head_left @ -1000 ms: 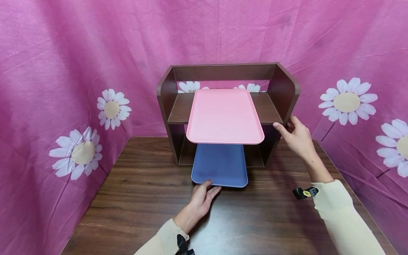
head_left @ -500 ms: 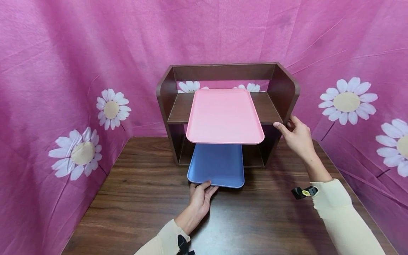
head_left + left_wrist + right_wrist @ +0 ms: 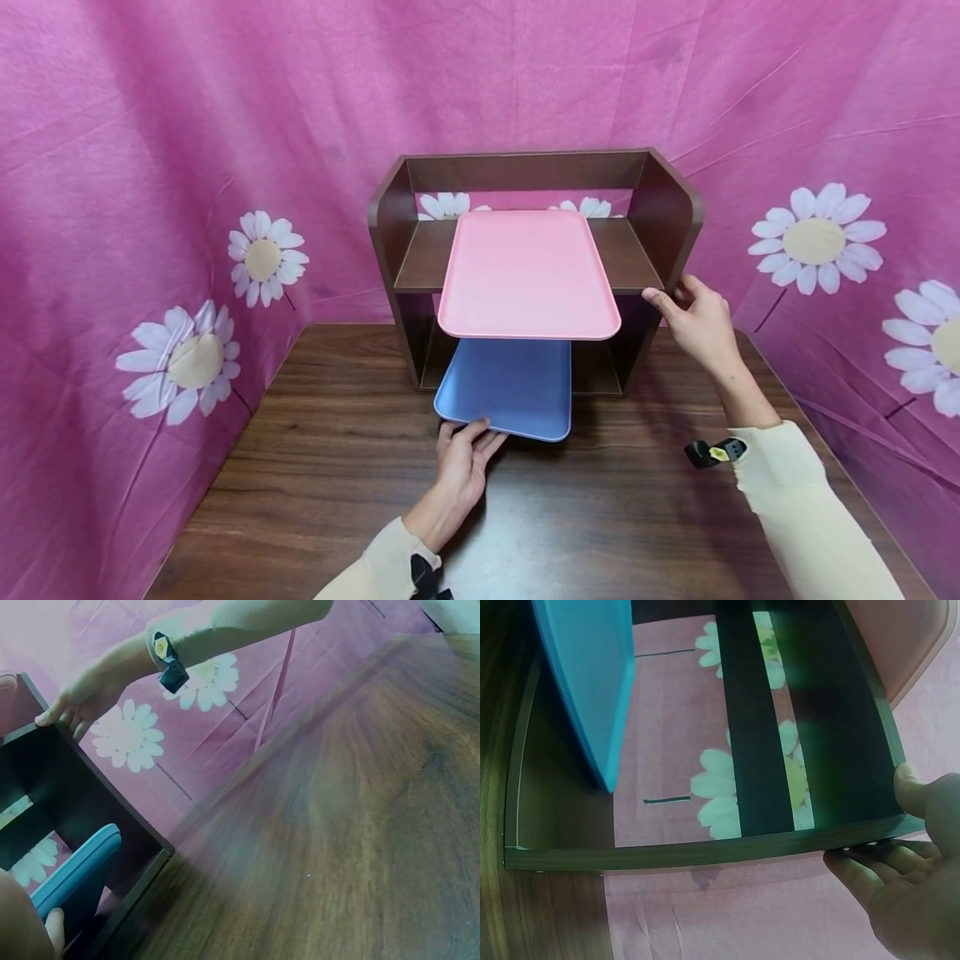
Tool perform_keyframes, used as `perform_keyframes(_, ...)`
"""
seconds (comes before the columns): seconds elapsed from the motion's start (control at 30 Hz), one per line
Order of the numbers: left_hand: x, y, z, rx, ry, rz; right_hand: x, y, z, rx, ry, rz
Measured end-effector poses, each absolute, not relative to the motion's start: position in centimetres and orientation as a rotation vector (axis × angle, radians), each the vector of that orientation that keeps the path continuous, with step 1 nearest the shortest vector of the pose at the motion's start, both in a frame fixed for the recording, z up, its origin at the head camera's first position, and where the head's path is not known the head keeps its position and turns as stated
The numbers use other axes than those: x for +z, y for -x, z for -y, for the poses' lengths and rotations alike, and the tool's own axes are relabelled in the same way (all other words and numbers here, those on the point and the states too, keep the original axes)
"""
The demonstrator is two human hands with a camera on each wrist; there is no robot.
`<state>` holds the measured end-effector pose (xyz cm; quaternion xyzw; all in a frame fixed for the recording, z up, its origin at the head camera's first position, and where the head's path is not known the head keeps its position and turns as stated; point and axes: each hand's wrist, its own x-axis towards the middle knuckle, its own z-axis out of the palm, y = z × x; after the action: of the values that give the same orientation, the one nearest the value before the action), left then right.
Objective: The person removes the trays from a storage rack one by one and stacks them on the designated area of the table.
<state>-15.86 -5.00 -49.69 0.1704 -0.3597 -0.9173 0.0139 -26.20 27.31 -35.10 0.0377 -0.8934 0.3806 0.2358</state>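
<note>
Left hand (image 3: 459, 467) clamped on near edge of flat, blue rectangular tray (image 3: 510, 387), thumb above; fingers partly hidden underneath. Blue tray projects from lower compartment of dark-brown two-tier shelf (image 3: 663, 221); rear end concealed, head view, by pink rectangular tray (image 3: 528, 275). Right hand (image 3: 703, 327) grips shelf's right side panel, fingertips obscured there.

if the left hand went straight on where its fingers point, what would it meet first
The blue tray, whose near edge the left hand grips; beyond that, probably the brown shelf, though depth is unclear.
</note>
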Motion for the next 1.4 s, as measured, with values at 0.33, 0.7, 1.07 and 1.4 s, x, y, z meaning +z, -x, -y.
perform_keyframes(0.33,-49.3,15.8,6.1,-2.850,-0.501,1.152,-35.0,26.1,-27.2,1.042,-0.103,2.452)
perform_keyframes(0.7,-48.7,16.2,7.5,-2.809,-0.403,1.220,-34.9,26.1,-27.3,1.110,-0.078,2.477)
perform_keyframes(1.07,-48.1,16.7,9.6,-2.774,-0.407,1.231,-34.8,25.9,-27.2,1.128,-0.050,2.501)
perform_keyframes(1.4,-47.0,17.4,12.1,-2.725,-0.402,1.310,-34.9,25.9,-27.1,1.109,-0.042,2.491)
